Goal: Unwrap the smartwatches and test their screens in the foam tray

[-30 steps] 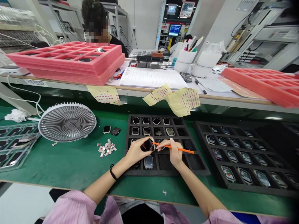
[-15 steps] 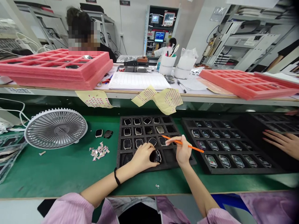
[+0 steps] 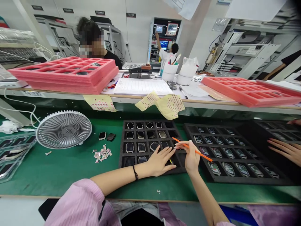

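Observation:
My left hand (image 3: 162,161) lies spread over the front part of a black foam tray (image 3: 121,153), fingers pointing right. Under its fingertips shows a bit of something yellow (image 3: 171,161); the rest is covered by the hand. My right hand (image 3: 192,157) is closed round a thin orange stick (image 3: 204,155), held like a pen above the tray's right edge. Square watch bodies with dark screens, such as one watch (image 3: 129,147), sit in the tray's compartments. Another watch (image 3: 142,160) lies in the front row beside my left wrist.
Left of the tray lie a loose watch (image 3: 102,136), a darker one (image 3: 111,137), a pile of small tabs (image 3: 102,153) and a grey fan (image 3: 64,130). A second watch tray (image 3: 213,180) and a co-worker's hand (image 3: 285,150) are on the right. Pink foam trays (image 3: 63,73) stand on the shelf.
My left hand has moved right and its fingers have spread; the watch it gripped is no longer visible in it. My right hand keeps the orange stick. The view has shifted slightly.

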Tool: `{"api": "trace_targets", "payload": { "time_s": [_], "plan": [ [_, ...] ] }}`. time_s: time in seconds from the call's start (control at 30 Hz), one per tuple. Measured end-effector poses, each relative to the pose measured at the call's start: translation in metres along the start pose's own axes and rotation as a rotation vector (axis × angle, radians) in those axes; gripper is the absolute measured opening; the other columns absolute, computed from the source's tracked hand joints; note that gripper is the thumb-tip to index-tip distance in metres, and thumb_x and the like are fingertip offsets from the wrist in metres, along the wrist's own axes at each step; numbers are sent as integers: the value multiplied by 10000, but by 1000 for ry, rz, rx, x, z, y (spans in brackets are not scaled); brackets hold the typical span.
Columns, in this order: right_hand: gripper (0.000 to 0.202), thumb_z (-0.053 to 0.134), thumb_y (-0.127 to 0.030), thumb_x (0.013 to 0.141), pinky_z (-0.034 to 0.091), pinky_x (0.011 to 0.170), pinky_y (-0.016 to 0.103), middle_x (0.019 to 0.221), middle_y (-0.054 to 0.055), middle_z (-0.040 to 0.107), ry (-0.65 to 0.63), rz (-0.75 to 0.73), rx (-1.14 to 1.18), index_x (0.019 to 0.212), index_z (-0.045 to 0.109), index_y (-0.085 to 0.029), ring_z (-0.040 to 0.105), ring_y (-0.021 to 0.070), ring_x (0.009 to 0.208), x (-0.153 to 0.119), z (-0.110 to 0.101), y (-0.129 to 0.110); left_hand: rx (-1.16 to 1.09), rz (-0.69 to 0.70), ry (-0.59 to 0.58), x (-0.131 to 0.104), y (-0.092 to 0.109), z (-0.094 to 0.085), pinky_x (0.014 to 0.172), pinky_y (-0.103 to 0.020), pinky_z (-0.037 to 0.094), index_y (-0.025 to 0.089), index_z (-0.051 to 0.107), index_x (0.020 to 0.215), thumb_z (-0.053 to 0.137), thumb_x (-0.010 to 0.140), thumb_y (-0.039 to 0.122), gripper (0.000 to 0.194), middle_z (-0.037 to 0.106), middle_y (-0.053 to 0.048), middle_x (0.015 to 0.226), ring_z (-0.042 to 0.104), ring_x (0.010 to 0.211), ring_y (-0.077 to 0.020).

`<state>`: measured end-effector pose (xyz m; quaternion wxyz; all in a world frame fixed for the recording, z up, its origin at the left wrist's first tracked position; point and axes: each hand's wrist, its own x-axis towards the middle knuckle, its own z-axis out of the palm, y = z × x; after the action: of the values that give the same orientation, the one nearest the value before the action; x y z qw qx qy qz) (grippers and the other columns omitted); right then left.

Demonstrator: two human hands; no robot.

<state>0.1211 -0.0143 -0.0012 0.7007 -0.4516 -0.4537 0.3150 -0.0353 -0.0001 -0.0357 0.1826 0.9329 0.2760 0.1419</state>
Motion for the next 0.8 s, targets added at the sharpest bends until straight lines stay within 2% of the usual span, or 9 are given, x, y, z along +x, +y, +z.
{"api": "trace_targets", "payload": {
  "time_s": [0.17,0.3,0.37,0.5,0.57,0.63,0.67,0.73,0.8],
  "plan": [
    [418,419,-412,947,512,626,300,685,43,682,-63,22,-18,730,671,-158,645,165,618,-2,5,2,67,-28,-6,-12,3,-7,1156,-513,142,142,331,1429,305,968,454,558,304,-150,1510,231,1419,-254],
    [397,433,-418,939,512,595,299,676,41,675,-53,32,-18,739,663,-163,643,171,613,-6,2,6,113,-14,28,-17,1,-2,1161,-520,108,141,234,1469,243,984,456,579,286,-140,1518,207,1427,-243],
    [393,435,-424,936,513,588,299,681,42,673,-48,44,-21,743,658,-165,643,174,617,-8,1,7,94,0,3,-15,1,2,1161,-540,60,123,192,1478,228,979,487,619,258,-141,1528,174,1436,-243],
    [409,424,-440,941,517,618,301,708,48,673,-77,55,-69,743,654,-166,644,172,645,-11,4,6,9,40,-78,-5,9,-6,1158,-556,43,124,263,1452,289,970,497,610,275,-142,1524,161,1439,-246],
    [408,417,-443,946,519,635,300,741,52,677,-105,47,-109,760,654,-169,643,170,663,-13,6,4,-33,78,-107,-7,18,-25,1158,-540,103,137,399,1381,366,961,467,535,370,-146,1480,227,1420,-252],
    [393,422,-441,947,520,637,298,766,54,679,-136,32,-152,781,655,-172,640,167,672,-14,7,4,-91,114,-84,-19,30,-55,1142,-502,205,148,576,1203,444,948,403,384,506,-137,1380,354,1360,-264],
    [386,425,-441,947,520,630,296,772,54,679,-149,25,-167,789,655,-174,638,167,673,-14,7,4,-144,128,-37,-31,38,-74,1119,-464,273,147,622,1117,453,951,344,308,571,-124,1310,439,1300,-253],
    [378,429,-440,946,521,612,292,773,54,676,-174,19,-181,795,655,-176,634,166,665,-13,7,6,-334,144,79,-61,52,-111,985,-322,434,163,641,1046,414,969,242,252,686,-64,1111,614,1065,-167],
    [379,429,-440,945,523,589,289,766,54,674,-200,24,-170,792,654,-176,633,165,649,-13,10,9,-511,203,113,-96,64,-142,859,-239,493,176,641,1005,386,983,241,264,715,-45,993,656,910,-119]
  ]
}}
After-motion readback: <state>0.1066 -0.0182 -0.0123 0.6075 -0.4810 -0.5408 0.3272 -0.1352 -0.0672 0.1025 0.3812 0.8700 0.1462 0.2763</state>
